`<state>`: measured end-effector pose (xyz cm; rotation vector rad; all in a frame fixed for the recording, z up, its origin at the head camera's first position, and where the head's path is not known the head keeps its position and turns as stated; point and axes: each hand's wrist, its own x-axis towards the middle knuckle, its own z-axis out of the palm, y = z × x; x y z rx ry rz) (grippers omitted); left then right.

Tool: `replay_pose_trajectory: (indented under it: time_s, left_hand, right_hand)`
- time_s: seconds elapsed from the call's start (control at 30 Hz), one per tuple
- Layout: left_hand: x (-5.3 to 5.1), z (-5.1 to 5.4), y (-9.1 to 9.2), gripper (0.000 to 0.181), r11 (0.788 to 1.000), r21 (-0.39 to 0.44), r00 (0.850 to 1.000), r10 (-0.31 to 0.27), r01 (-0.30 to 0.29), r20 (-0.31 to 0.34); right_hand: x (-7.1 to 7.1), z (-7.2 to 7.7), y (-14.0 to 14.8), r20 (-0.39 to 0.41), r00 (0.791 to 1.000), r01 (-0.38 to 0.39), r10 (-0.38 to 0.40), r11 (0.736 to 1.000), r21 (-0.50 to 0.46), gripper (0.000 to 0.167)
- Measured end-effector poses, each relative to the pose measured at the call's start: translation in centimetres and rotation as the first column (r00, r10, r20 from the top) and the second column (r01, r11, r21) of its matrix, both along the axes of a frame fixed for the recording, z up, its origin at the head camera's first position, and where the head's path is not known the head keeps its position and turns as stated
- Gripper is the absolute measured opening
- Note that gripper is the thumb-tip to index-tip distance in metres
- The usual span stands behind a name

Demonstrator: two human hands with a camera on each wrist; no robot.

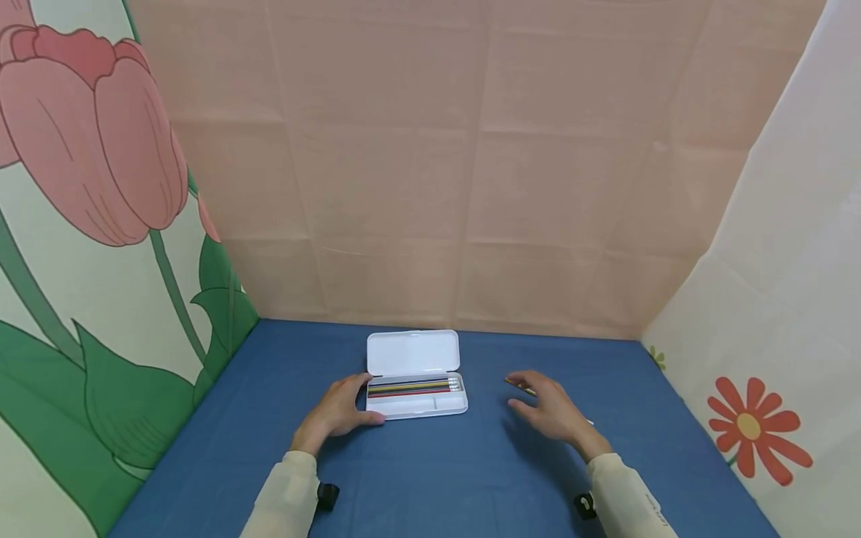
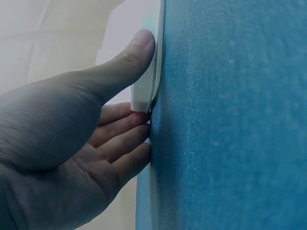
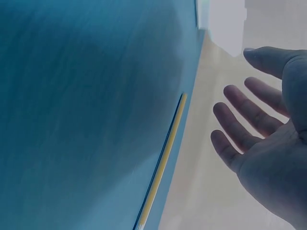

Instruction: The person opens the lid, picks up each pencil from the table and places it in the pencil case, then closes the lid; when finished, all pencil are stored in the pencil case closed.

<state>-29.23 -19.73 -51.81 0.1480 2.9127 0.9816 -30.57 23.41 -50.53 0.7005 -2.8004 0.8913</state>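
Observation:
A white pencil case (image 1: 417, 404) lies on the blue table with its lid (image 1: 413, 352) raised at the back. Several pencils (image 1: 409, 388) in dark, yellow and red, with pale ends, lie side by side in its rear compartment. My left hand (image 1: 341, 406) holds the case at its left end, thumb against the front side and fingers about the end and rear corner. My right hand (image 1: 550, 409) hovers, fingers spread and loosely bent, holding nothing. Below it a yellow and dark pencil (image 3: 163, 160) lies on the table, partly hidden by the hand in the head view.
The blue tablecloth (image 1: 430, 478) covers the surface up to a beige backdrop (image 1: 430, 164). A tulip-printed panel (image 1: 101, 299) stands on the left, and a white sheet with a red flower (image 1: 794, 314) on the right. The case's front compartment has a small divider.

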Motion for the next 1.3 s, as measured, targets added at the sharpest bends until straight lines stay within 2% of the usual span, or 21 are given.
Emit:
replay_pose_trajectory:
  time_s: [0.13, 0.37, 0.53, 0.73, 1.3]
  left_hand:
    - [0.1, 0.1, 0.1, 0.095, 1.000, 0.004, 1.000, 0.000, 0.000, 0.001]
    - [0.2, 0.2, 0.0, 0.095, 1.000, 0.013, 1.000, 0.000, 0.000, 0.004]
    - [0.2, -0.1, -0.1, 0.096, 1.000, 0.015, 1.000, 0.003, -0.003, 0.004]
    - [0.2, -0.1, -0.1, 0.095, 1.000, 0.007, 1.000, 0.002, -0.002, 0.003]
    - [0.1, -0.2, -0.1, 0.097, 1.000, 0.023, 1.000, 0.001, -0.001, 0.003]
  right_hand:
    - [0.2, -0.3, 2.0, 0.007, 1.000, 0.025, -0.025, 1.000, 0.011, 0.047]
    - [0.4, -1.0, 5.1, -0.027, 0.998, 0.054, -0.053, 0.997, 0.054, 0.048]
    - [0.5, -1.5, 7.1, 0.011, 0.998, 0.067, -0.068, 0.994, 0.082, 0.048]
    - [0.1, -2.0, 8.9, 0.078, 0.989, 0.114, -0.122, 0.988, 0.103, 0.047]
    - [0.0, -2.2, 10.4, 0.165, 0.971, 0.157, -0.175, 0.981, 0.116, 0.015]
